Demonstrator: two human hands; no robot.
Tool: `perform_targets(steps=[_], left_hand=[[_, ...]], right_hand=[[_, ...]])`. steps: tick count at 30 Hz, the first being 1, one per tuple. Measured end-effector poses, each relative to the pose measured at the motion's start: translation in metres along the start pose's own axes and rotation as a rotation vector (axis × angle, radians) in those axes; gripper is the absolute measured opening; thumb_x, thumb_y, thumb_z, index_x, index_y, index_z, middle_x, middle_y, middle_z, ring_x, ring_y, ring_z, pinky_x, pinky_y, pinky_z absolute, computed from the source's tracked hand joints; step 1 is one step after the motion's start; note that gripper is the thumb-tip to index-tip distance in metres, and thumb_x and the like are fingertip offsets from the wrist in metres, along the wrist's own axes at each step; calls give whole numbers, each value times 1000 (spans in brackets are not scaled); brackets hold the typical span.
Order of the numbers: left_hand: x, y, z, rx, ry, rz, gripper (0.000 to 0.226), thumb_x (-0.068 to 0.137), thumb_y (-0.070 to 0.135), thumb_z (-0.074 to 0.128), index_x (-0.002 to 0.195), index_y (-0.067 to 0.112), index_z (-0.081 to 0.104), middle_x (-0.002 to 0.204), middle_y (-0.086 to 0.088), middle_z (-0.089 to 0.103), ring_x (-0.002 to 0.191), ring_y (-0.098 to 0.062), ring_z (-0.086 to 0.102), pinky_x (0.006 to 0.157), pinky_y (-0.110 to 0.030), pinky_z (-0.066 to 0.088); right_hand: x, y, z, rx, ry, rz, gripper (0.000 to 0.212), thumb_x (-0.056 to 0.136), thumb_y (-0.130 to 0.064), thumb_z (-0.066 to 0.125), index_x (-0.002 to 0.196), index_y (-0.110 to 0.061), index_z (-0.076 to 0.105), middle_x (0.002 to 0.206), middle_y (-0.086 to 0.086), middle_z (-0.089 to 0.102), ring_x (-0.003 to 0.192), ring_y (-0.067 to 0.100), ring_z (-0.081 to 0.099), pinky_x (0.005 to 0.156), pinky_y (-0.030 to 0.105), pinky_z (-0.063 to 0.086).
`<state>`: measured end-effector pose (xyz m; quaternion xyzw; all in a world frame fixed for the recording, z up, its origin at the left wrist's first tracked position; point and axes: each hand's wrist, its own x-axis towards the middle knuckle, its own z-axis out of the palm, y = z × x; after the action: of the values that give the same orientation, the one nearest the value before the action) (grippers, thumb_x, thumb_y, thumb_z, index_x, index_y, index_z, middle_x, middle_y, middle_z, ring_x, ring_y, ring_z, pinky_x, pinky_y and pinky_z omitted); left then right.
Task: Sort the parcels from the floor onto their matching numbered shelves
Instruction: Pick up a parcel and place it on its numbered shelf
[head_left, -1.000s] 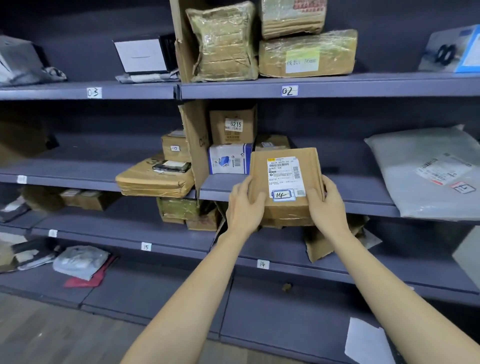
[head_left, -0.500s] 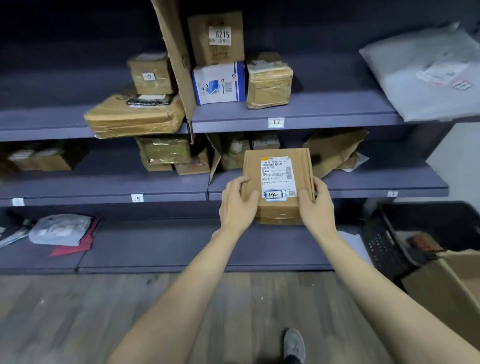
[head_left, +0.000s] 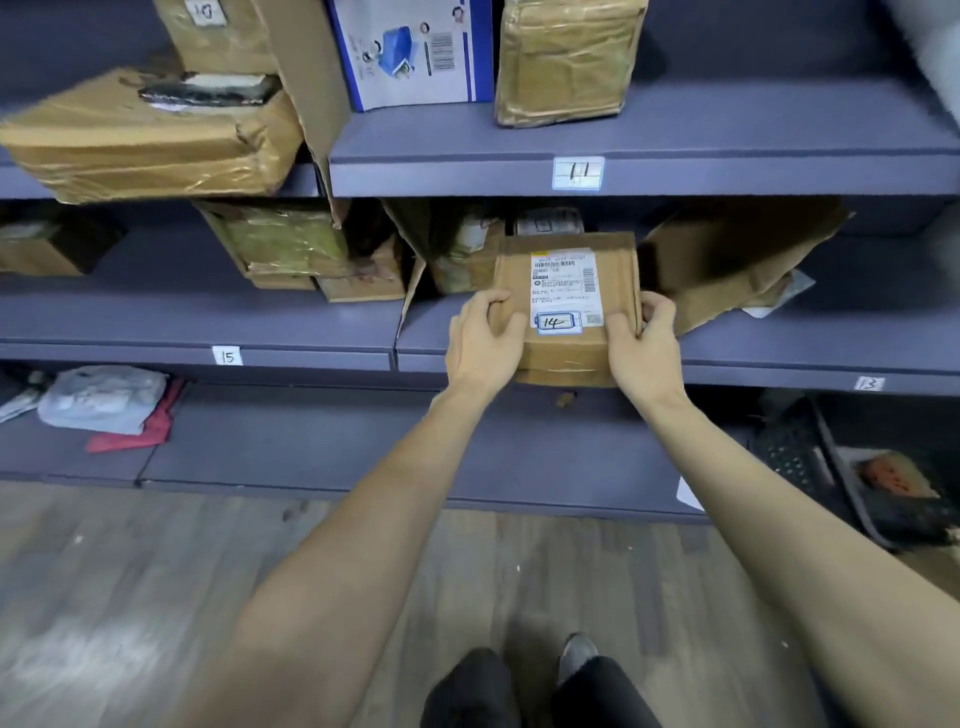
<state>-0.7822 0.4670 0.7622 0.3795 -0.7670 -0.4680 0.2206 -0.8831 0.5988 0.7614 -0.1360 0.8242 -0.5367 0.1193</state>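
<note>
Gripping both hands (head_left: 563, 343): cardboard parcel (head_left: 566, 306), label handwritten "14" (head_left: 556, 323).

Both forearms bare from wrist up to the frame edge, no sleeves in sight, nothing worn on either wrist. Left hand (head_left: 485, 338) and right hand (head_left: 644, 345) are bare too: no gloves, no rings that can be made out. Down at the bottom, dark trousers (head_left: 540, 696), black or near it, and one grey shoe (head_left: 577, 649) with a rounded toe poking out on the floor; the other foot is hidden by the trouser leg.
</note>
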Motion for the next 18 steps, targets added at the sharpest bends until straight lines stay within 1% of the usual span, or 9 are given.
perform_targets(steps=[2, 5, 8, 11, 12, 14, 17, 18], left_hand=[[24, -5, 11, -42, 50, 54, 32, 88, 27, 55, 120, 27, 59, 127, 8, 59, 124, -17, 46, 104, -36, 39], [62, -8, 22, -94, 106, 142, 30, 86, 25, 55, 115, 22, 63, 121, 6, 63, 120, -20, 52, 105, -32, 40], [99, -9, 29, -71, 140, 200, 39, 84, 34, 54, 119, 19, 61, 122, -1, 63, 115, -18, 55, 104, -36, 42], [136, -17, 35, -55, 215, 249, 40, 88, 30, 60, 127, 21, 54, 128, -6, 55, 115, -22, 55, 101, -31, 41], [147, -20, 37, -45, 246, 255, 40, 90, 28, 61, 128, 20, 53, 129, -8, 52, 115, -25, 54, 98, -29, 40], [166, -28, 38, -47, 313, 244, 41, 93, 29, 60, 130, 14, 51, 131, -13, 48, 114, -31, 54, 92, -28, 38], [196, -38, 39, -55, 385, 265, 43, 96, 33, 56, 131, 8, 50, 131, -16, 50, 118, -32, 52, 91, -25, 34], [206, -40, 40, -53, 394, 264, 44, 98, 35, 55, 132, 7, 50, 132, -17, 51, 120, -32, 51, 91, -25, 33]], right_hand=[[27, 6, 11, 3, 4, -36, 41, 96, -30, 47, 134, -17, 38, 114, -3, 56, 108, 22, 52, 85, 32, 38], [67, 9, 25, 15, 25, -79, 43, 97, -33, 43, 137, -20, 35, 115, -4, 54, 101, 19, 51, 81, 31, 35], [105, 6, 46, 57, 38, -122, 48, 97, -34, 44, 142, -18, 35, 117, 1, 57, 108, 21, 51, 86, 29, 35], [144, 4, 73, 59, 42, -172, 45, 98, -35, 44, 139, -18, 38, 123, 9, 59, 117, 30, 51, 94, 32, 39], [156, 2, 81, 55, 30, -188, 42, 99, -37, 44, 135, -16, 41, 123, 9, 59, 118, 31, 51, 93, 31, 38], [176, 0, 96, 46, -15, -214, 40, 99, -41, 45, 127, -12, 46, 117, 6, 57, 117, 29, 51, 85, 28, 35], [197, -1, 114, 49, -107, -228, 48, 98, -46, 47, 132, -12, 45, 116, 0, 54, 110, 20, 52, 81, 27, 35], [203, -1, 118, 42, -120, -239, 48, 97, -47, 48, 131, -12, 47, 112, -1, 54, 107, 20, 52, 78, 27, 36]])
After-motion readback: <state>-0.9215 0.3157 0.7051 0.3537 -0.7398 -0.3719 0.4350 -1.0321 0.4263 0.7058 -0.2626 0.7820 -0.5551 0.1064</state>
